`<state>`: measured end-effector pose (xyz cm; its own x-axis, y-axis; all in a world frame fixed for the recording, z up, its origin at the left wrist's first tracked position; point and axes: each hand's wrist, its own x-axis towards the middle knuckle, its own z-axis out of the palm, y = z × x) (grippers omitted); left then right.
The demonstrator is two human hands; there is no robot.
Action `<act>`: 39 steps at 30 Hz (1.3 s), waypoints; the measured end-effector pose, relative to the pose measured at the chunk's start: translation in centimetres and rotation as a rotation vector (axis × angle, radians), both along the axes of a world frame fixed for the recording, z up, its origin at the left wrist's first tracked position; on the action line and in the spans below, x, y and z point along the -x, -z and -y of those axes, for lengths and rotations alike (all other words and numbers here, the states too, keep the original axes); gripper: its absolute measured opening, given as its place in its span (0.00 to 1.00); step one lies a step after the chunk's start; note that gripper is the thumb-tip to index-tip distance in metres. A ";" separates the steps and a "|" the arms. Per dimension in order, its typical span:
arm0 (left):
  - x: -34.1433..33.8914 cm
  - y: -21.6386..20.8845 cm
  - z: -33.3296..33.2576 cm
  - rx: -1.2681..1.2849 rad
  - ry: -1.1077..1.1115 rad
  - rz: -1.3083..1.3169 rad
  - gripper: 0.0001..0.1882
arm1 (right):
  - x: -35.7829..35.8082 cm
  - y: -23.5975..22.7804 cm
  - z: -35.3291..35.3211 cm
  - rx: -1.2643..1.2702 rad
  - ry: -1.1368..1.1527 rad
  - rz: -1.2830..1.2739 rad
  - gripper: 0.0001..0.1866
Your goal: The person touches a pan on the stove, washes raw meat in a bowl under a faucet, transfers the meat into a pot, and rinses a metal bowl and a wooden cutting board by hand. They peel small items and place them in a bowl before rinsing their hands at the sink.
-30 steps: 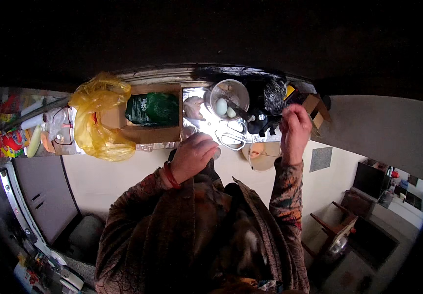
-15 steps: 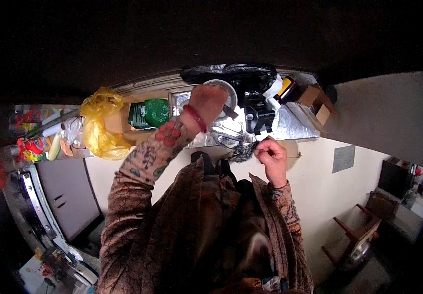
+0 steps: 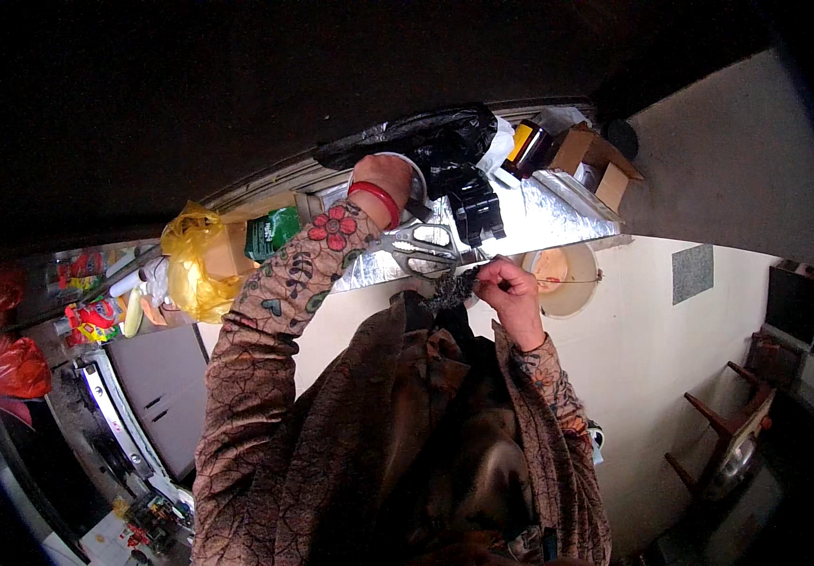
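Pinching a dark crinkled bag (image 3: 449, 289) before the shiny counter (image 3: 553, 212) with the right grip (image 3: 511, 288); reaching over a pot (image 3: 417, 179) with the left grip (image 3: 383, 177), cannot tell whether grasping anything. Probably needing care near the rim. Finding scissors (image 3: 402, 243) behind, then black plastic (image 3: 421, 137); well right, a stool (image 3: 732, 415).

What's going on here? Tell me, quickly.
A person is working with both hands at a foil-covered counter. The left hand is over the pot, its fingers hidden from view. The right hand pinches some dark crinkled plastic near the counter's front edge. Scissors lie on the counter between the hands.
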<state>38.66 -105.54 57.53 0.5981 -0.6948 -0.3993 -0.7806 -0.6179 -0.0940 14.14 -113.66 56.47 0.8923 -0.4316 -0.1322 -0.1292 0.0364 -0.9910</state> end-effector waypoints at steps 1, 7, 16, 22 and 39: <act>0.0 0.3 -0.2 0.008 -0.007 0.012 0.10 | 0.0 0.1 -0.1 -0.059 0.015 -0.008 0.06; -0.2 0.5 -0.4 -0.001 -0.092 0.011 0.08 | 0.2 0.7 -0.7 -0.048 0.052 -0.051 0.07; 0.2 -1.9 -0.8 -0.012 0.007 0.043 0.08 | 0.0 -0.1 -1.1 -0.111 0.031 -0.069 0.06; -1.1 -4.5 -4.3 0.371 0.020 0.073 0.09 | -0.2 -0.7 -1.2 -0.171 0.060 -0.128 0.05; 2.1 -4.7 -13.1 1.447 -0.793 -1.322 0.13 | -2.9 -1.7 -3.3 -0.193 -0.026 -0.192 0.04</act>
